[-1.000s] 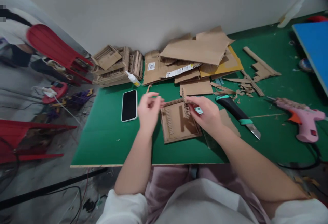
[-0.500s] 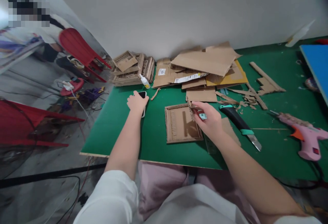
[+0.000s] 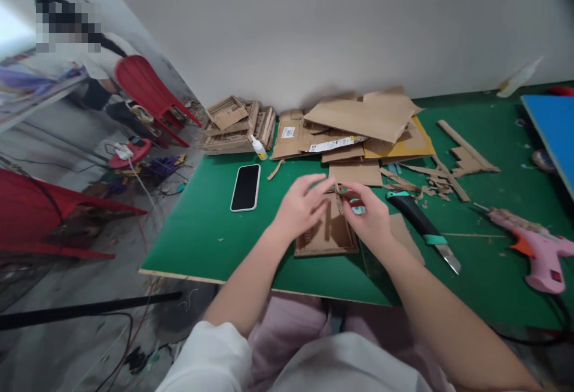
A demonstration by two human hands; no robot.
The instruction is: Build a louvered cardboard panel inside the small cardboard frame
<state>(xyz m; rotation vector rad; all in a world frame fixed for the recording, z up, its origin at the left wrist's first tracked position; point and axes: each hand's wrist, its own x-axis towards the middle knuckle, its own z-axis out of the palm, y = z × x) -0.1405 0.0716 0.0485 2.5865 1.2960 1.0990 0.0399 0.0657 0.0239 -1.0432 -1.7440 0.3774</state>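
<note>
A shallow cardboard tray (image 3: 326,238) with raised edges lies near the front of the green table. Above it my right hand (image 3: 365,210) pinches a narrow corrugated cardboard strip (image 3: 338,198), held up over the tray. My left hand (image 3: 305,204) is over the tray's left part, fingers apart and slightly blurred, its fingertips close to the strip's upper end. It hides the tray's upper left corner. To the left, a phone (image 3: 246,187) with a dark screen lies on the table. A black and teal cutter (image 3: 417,221) rests right of my right hand.
A pink glue gun (image 3: 533,242) lies at the right. Cardboard sheets (image 3: 363,114), stacked cardboard frames (image 3: 237,126) and a small glue bottle (image 3: 259,147) stand along the wall. A person sits on a red chair (image 3: 141,84) at the far left.
My left hand has left the phone and moved right to the strip over the tray. My right hand still holds the strip. The view has shifted slightly.
</note>
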